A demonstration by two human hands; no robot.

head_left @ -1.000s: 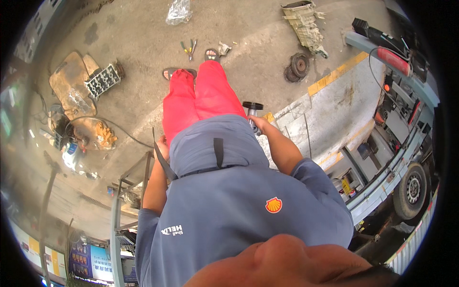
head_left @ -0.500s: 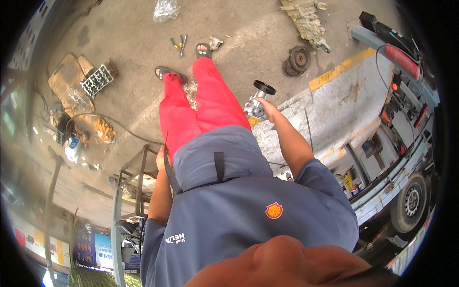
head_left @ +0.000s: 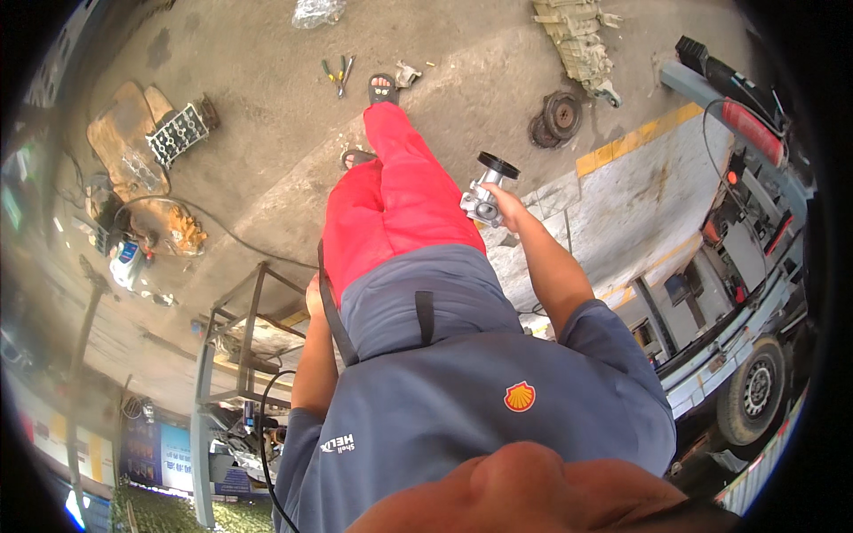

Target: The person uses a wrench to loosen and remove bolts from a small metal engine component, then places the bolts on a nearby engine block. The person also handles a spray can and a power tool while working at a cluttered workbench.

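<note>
My right hand is closed around a silver metal pump with a black pulley wheel, held out beside my right thigh. The pulley points forward, away from me. At my left hip hangs my left hand, next to a dark strap that hangs from my waist. The strap and the trousers partly hide its fingers, so their state cannot be made out.
Pliers and hand tools lie ahead on the concrete floor. A cylinder head rests on cardboard at far left. A gearbox casing and round flywheel-like parts lie ahead right. A metal frame stands close on my left.
My left foot has drawn back and is now mostly behind the trouser leg; the right foot stays forward. The pump remains in my right hand, and my left hand stays by my hip.
</note>
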